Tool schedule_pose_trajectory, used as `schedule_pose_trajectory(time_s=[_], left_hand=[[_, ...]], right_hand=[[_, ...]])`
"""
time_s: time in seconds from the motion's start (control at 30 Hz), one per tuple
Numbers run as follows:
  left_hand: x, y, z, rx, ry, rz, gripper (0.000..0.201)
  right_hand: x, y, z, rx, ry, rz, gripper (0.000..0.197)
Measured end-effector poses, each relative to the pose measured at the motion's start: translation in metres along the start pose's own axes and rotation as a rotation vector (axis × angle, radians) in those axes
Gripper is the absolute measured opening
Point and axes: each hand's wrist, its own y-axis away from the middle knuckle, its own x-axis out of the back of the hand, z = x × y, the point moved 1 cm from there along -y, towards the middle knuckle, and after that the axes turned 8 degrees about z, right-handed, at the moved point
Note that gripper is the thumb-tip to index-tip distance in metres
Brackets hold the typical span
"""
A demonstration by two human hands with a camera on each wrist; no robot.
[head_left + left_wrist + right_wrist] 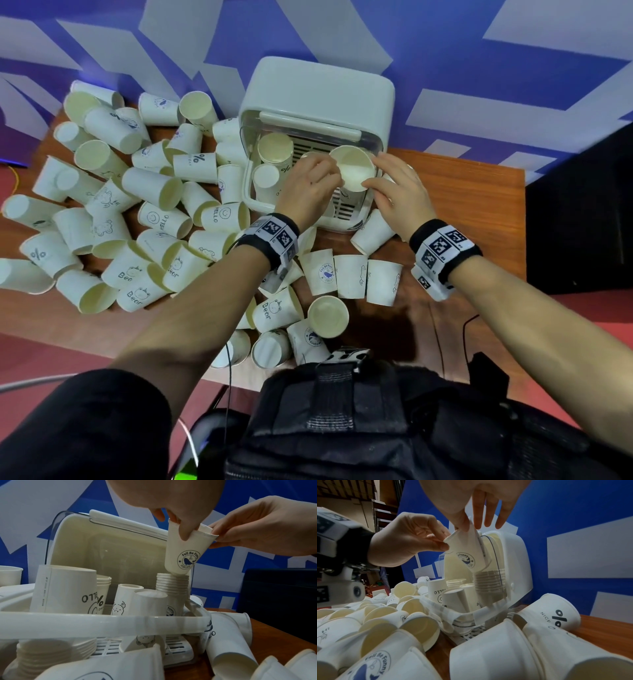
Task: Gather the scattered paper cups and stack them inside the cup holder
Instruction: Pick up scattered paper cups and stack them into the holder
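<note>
Both hands hold one white paper cup with a blue whale logo by its rim. It tilts slightly, and its base touches the top of a stack of nested cups standing inside the white cup holder. My left hand pinches the rim's left side. My right hand pinches the right side. The holder's clear lid is up.
Several loose and stacked cups stand in the holder's left half. Many scattered cups cover the wooden table to the left and in front. A blue and white wall is close behind the holder, and a dark box is on the right.
</note>
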Motion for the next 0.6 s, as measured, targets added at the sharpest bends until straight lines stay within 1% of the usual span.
schedule_pose_trajectory(time_s=[0.1, 0.17, 0.27, 0.37, 0.47, 0.6], left_hand=[[0.002, 0.003, 0.002, -0.045, 0.008, 0.012, 0.012], [0.001, 0.004, 0.002, -0.061, 0.006, -0.005, 0.011], [-0.003, 0.002, -0.002, -0.030, -0.026, -0.046, 0.012], [-0.010, -0.001, -0.004, 0.020, -0.055, -0.101, 0.011], [-0.016, 0.000, -0.003, 0.041, -0.021, -0.164, 0.008], [-0.022, 0.001, -0.002, 0.115, 0.028, -0.249, 0.006]], right_hand=[[0.003, 0.003, 0.004, 0.034, -0.001, 0.009, 0.021], [0.003, 0.005, 0.006, 0.056, 0.020, -0.025, 0.022], [0.000, 0.005, 0.007, 0.055, 0.052, -0.070, 0.025], [-0.003, 0.004, 0.010, 0.000, 0.096, -0.091, 0.020], [-0.008, 0.006, 0.015, -0.084, 0.135, -0.117, 0.014], [-0.008, 0.007, 0.014, -0.143, 0.155, -0.108, 0.022]])
